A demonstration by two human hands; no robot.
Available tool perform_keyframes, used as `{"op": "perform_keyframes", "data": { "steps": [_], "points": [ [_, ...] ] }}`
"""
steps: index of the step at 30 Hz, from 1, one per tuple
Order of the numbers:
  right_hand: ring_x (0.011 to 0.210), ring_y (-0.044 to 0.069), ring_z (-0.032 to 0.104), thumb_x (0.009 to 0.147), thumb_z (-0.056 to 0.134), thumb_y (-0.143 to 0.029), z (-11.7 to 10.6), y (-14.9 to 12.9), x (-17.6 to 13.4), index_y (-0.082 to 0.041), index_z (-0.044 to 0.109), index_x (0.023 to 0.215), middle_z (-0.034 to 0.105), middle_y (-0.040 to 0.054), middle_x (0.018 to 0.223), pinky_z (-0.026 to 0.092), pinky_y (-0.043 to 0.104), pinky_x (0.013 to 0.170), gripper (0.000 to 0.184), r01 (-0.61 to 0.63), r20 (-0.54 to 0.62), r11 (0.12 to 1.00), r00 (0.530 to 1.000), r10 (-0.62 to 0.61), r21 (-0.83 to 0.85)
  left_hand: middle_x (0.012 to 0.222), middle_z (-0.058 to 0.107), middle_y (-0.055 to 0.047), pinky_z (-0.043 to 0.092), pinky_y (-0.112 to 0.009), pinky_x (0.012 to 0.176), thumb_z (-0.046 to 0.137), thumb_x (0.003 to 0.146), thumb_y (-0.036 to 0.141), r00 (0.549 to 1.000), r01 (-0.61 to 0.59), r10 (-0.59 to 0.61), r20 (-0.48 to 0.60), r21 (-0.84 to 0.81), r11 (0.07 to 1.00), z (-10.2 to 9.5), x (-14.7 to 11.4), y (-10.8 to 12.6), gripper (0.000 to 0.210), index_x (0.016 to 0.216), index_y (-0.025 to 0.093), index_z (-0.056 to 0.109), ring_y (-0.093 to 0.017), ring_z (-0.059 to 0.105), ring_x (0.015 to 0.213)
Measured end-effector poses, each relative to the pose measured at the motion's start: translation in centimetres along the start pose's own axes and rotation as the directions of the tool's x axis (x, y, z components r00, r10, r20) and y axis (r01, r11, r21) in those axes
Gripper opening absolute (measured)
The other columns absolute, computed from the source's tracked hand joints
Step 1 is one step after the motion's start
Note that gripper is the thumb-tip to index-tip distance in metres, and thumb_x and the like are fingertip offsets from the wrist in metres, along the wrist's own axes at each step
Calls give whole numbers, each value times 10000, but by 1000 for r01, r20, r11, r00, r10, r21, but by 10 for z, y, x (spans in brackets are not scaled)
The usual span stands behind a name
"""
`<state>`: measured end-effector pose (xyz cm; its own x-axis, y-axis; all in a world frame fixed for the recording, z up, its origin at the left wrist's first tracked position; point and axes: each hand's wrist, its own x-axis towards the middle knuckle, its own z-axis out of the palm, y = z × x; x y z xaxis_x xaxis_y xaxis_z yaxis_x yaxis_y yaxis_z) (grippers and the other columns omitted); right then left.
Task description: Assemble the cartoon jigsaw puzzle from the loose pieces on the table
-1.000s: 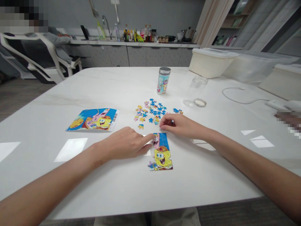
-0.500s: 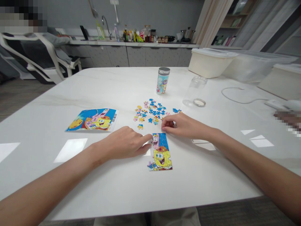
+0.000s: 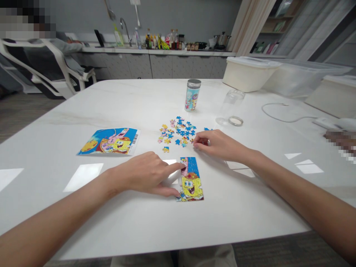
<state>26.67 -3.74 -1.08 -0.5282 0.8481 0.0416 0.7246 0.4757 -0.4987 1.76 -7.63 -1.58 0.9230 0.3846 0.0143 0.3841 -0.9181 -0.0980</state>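
Note:
A partly joined jigsaw puzzle [image 3: 191,183] lies flat before me, a tall strip with a yellow cartoon face and a pink one on blue. My left hand [image 3: 148,174] rests at its left side, thumb and forefinger apart, their tips touching the strip's left edge. Just beyond the strip, my right hand [image 3: 215,144] is curled beside the loose puzzle pieces [image 3: 182,132]; whatever is between its fingertips is hidden. A single puzzle piece [image 3: 165,149] lies a little nearer than the pile. To the left, a printed picture sheet [image 3: 111,141] shows the same characters.
Behind the pieces stands a printed canister [image 3: 193,95] with a metal lid. A clear jar [image 3: 232,105] and a ring-shaped lid [image 3: 236,121] are right of it. Storage boxes [image 3: 250,74] and a white cable [image 3: 278,119] occupy the table's right side. A person sits at the far left.
My left thumb has moved down, away from the forefinger, to the strip's lower left, while the forefinger reaches onto its upper edge. My right hand has shifted slightly away toward the loose pieces.

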Motion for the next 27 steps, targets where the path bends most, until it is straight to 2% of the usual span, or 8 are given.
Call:
{"op": "perform_keyframes", "data": {
  "steps": [3,8,20,27],
  "points": [
    [674,143,564,865,527,-255,0,-1,0,-199,657,824,674,19,784,377,271,616,148,-3,-4,1000,1000,3,-5,625,682,-4,272,-288,443,462,865,646,999,0,1,35,-20,1000,-1,1,1,617,1238,155,485,-156,567,450],
    [667,141,561,862,535,-248,0,-1,0,-194,659,821,674,19,775,376,269,607,141,-7,-11,1000,1000,7,-4,610,674,0,267,-290,446,474,874,622,999,19,-18,50,-17,1000,-1,2,2,592,1239,157,490,-152,567,450],
    [696,128,579,861,540,-213,-2,-1,0,-189,667,834,679,6,806,397,252,636,132,4,-38,1000,999,-5,-27,575,647,15,235,-303,435,415,912,597,1000,-7,7,1,-2,1000,3,1,3,522,1205,169,479,-146,556,431],
    [695,131,580,859,538,-221,-1,1,0,-198,668,834,683,6,815,404,259,632,134,-16,-37,999,999,15,-32,551,624,17,216,-302,424,447,863,647,999,-50,50,-18,-29,998,2,1,5,521,1098,187,518,-152,539,422]
  ]
}}
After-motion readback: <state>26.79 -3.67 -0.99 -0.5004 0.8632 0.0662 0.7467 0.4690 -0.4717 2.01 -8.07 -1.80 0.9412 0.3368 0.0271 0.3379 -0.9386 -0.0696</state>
